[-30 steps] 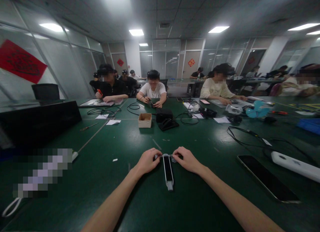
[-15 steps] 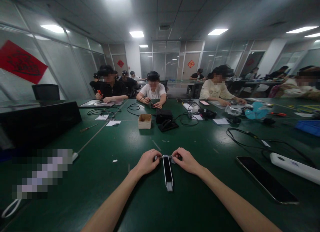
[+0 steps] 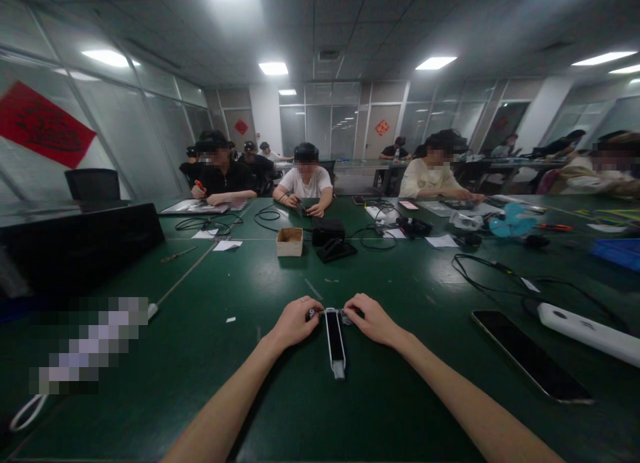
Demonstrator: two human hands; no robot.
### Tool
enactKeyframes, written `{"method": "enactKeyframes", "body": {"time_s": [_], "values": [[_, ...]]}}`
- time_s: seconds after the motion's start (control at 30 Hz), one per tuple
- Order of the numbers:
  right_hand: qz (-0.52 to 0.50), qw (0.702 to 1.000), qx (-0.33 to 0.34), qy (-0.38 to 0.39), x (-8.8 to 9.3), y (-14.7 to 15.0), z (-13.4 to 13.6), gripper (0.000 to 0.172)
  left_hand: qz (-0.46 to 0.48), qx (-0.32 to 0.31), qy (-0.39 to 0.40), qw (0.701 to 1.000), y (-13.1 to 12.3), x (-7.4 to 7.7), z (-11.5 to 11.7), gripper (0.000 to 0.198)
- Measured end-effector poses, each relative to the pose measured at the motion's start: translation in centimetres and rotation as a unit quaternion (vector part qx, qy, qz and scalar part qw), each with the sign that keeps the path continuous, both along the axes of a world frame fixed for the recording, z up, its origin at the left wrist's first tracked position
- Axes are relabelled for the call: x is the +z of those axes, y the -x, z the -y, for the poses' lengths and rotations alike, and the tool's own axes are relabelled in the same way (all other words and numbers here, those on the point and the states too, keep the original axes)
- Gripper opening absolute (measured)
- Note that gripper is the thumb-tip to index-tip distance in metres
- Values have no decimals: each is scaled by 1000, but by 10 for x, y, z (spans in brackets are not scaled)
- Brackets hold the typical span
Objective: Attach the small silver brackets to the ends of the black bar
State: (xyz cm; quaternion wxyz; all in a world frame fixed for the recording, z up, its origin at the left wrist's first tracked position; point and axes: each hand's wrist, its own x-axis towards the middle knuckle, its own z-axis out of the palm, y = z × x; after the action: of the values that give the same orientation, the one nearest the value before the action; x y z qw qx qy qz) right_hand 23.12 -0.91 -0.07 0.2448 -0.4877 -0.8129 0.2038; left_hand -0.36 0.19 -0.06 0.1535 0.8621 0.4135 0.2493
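Far left, a red banner (image 3: 43, 123) hangs on the glass wall, above a black chair (image 3: 93, 185) and a black panel (image 3: 75, 250) at the edge of the green table (image 3: 240, 410). On the table, a pixelated patch (image 3: 87, 346) hides whatever lies there; a screwdriver (image 3: 179, 254) lies farther off.

Across the table, left of center, a co-worker in black (image 3: 220, 176) holds something red, with coiled cable (image 3: 203, 223) nearby. A cardboard box (image 3: 289, 242) sits near the table's middle, just beside a black pouch (image 3: 336, 250). Behind them, a co-worker in a white T-shirt (image 3: 306, 182) works with both hands.

Nearest the camera, the left hand (image 3: 296, 323) is closed on the upper end of the white device (image 3: 335, 340), a slim piece with a black face, lying lengthwise on the table. Its fingers (image 3: 311, 314) pinch a small dark part at that end. The right hand (image 3: 370, 320) closes on the same end from the other side, touching a small metal part (image 3: 346, 318).

To the right are a black phone (image 3: 530, 355), face up, and a white power strip (image 3: 585, 333) with black cable (image 3: 490, 273) running from it. Beyond, a co-worker in a pale top (image 3: 430, 176) sits near a blue fan (image 3: 510, 224); a blue tray (image 3: 617, 253) rests at the far right.
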Motion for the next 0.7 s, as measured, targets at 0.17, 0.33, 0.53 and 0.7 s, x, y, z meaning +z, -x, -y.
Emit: {"method": "enactKeyframes", "body": {"time_s": [0.17,0.33,0.53,0.7], "values": [[-6,1000,8,-18,-2,-1,-1,22,4,-6,-7,1000,0,0,0,21],[-19,1000,-5,-3,-3,0,0,16,4,-8,-8,1000,0,3,2,20],[-19,1000,1,0,0,1,1,16,1,-5,1,1000,0,5,3,19],[-30,999,-2,14,3,2,3,13,2,-2,7,1000,0,6,4,20]]}}
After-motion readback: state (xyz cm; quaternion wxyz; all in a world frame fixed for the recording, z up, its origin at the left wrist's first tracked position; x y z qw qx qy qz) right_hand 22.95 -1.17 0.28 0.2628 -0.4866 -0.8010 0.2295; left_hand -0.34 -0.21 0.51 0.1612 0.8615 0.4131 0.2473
